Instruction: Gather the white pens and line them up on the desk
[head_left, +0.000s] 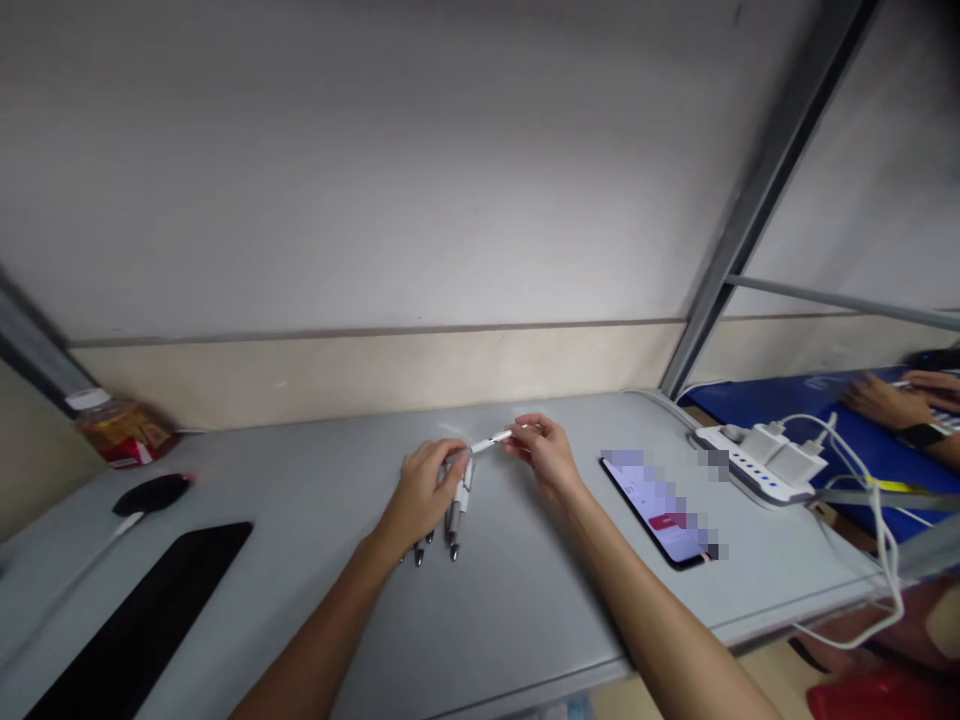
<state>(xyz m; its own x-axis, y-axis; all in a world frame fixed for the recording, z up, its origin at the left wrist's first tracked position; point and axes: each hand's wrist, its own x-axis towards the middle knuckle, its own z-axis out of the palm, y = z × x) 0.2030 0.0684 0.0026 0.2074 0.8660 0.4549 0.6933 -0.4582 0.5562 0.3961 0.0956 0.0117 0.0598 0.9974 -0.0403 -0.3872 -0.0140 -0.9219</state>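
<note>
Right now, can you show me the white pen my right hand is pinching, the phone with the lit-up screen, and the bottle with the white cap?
White pen (492, 440): head view, on its barrel.
Phone (651, 507): head view, on its lit screen.
Bottle (124, 432): head view, on its body.

Chargers, screens and a bottle flank your grey surface (525, 600).
On your left, a transparent bottle with a white cap and red label (124, 432) is at the back; nearer you are a rounded black device (152, 494) with a white cable (105, 545) and a flat black slab with rounded corners (146, 625). On your right lies a black-edged phone, its lit screen partly pixelated (637, 500); beyond it, a white-and-grey power strip (761, 480) carries white plugs (796, 464), with a bright blue surface (772, 402) past the grey metal post (772, 195).
</note>
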